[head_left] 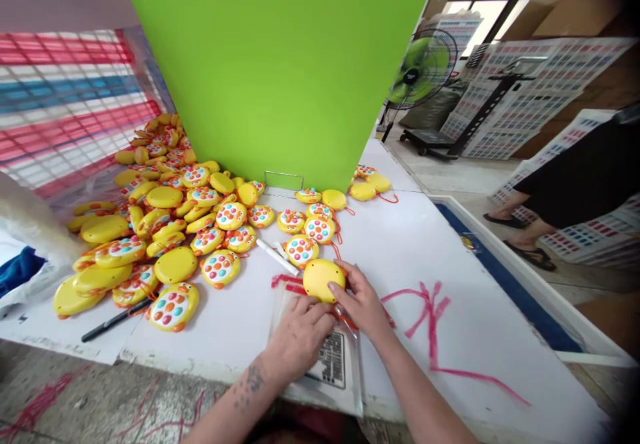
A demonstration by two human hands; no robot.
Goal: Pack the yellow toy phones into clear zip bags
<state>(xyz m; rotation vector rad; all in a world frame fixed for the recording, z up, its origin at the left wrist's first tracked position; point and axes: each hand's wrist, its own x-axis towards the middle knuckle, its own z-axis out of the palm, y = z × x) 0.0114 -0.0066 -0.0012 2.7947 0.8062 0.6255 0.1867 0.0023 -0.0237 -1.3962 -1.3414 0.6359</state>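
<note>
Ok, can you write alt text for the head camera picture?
A right hand holds a rounded yellow plastic toy, left hand beside it, over a clear plastic bag on a white table. Similar toys lie heaped on the left.

A plain yellow toy (323, 279), pricked with dark dots, shows at the right hand (363, 299), just beyond the left hand (301, 334). Left of both hands, on a white tabletop (400, 244), orange-trimmed toys (173, 307) in yellow wear white panels dotted red, blue and orange. Beyond the hands, a board (285, 71) is solid bright green; right of the right hand, ribbon (433, 344) is hot pink.
</note>
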